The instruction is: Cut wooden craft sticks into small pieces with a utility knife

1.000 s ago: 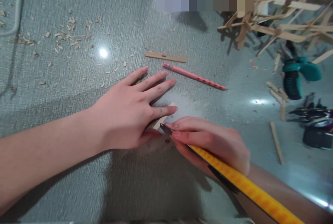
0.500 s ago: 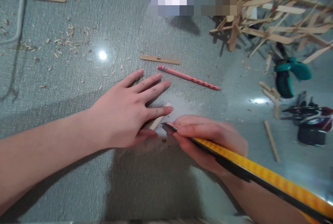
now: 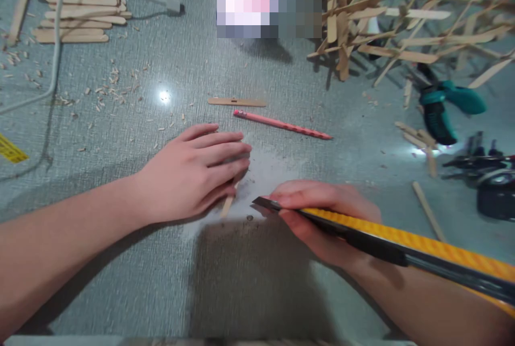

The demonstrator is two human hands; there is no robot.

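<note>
Yellow-and-black knife (image 3: pixel 402 238) gripped by fingers of right hand (image 3: pixel 330 196), blade (image 3: pixel 264 203) exposed.
Left hand (image 3: pixel 193 174): fingers outstretched, not clenched, over wooden stick (image 3: pixel 228 205) on tabletop (image 3: pixel 140 281).

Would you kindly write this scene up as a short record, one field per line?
Left hand: palm down over a partly hidden wooden strip
Right hand: gripping a yellow-and-black knife, blade exposed, apart from the strip
Centre: pink pencil, flat stick with a dark mark
Upper left: row of sticks, pale cable across them
Right side: teal-handled tool, jumble of sticks
</note>
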